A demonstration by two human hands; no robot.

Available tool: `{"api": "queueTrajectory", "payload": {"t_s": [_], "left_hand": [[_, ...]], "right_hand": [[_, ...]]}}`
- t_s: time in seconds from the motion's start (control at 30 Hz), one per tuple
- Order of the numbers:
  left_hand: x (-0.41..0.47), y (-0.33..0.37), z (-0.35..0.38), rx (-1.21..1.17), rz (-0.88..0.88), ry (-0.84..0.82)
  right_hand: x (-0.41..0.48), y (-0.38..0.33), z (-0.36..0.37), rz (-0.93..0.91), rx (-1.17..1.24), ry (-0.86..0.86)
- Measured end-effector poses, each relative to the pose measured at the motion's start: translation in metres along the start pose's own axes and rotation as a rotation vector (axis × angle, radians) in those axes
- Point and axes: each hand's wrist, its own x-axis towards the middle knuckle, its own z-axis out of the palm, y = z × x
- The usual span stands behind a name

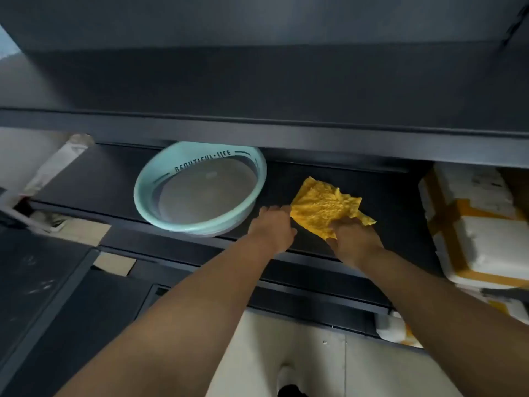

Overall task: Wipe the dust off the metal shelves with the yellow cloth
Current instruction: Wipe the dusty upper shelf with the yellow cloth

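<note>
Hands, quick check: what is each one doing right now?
Left hand: open, flat on the dark shelf, touching the yellow cloth edge at most.
Right hand: pressing on the cloth's near edge; grip cannot be told.

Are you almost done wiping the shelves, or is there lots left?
Hard to call anything done: the dark shelf shows no clear clean patch. In hand: the right hand presses the yellow cloth flat on that shelf, and the left hand rests beside it. Left: the spot under the green basin, the part by the white box, and the shelf above.
</note>
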Motion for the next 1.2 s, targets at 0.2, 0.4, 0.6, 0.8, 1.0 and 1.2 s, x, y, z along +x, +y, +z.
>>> {"api": "queueTrajectory", "payload": {"t_s": [0.2, 0.4, 0.6, 0.8, 1.0, 1.2], "left_hand": [[0.031, -0.015, 0.009, -0.035, 0.023, -0.038], [0.046, -0.026, 0.014, -0.057, 0.044, 0.007], [0.052, -0.016, 0.02, -0.039, 0.106, -0.057], [0.039, 0.002, 0.029, 0.086, 0.199, -0.085], [-0.005, 0.009, 0.022, -0.222, 0.012, 0.049], [-0.083, 0.01, 0.014, -0.228, -0.229, 0.128]], "right_hand": [[0.037, -0.005, 0.019, 0.07, 0.047, 0.016], [0.051, -0.001, 0.028, 0.098, 0.024, -0.003], [0.043, 0.006, 0.014, 0.025, -0.018, -0.014], [0.02, 0.009, -0.006, -0.055, 0.087, 0.052], [-0.006, 0.002, -0.025, -0.257, 0.098, 0.065], [-0.051, -0.027, -0.034, -0.407, 0.078, 0.145]]}}
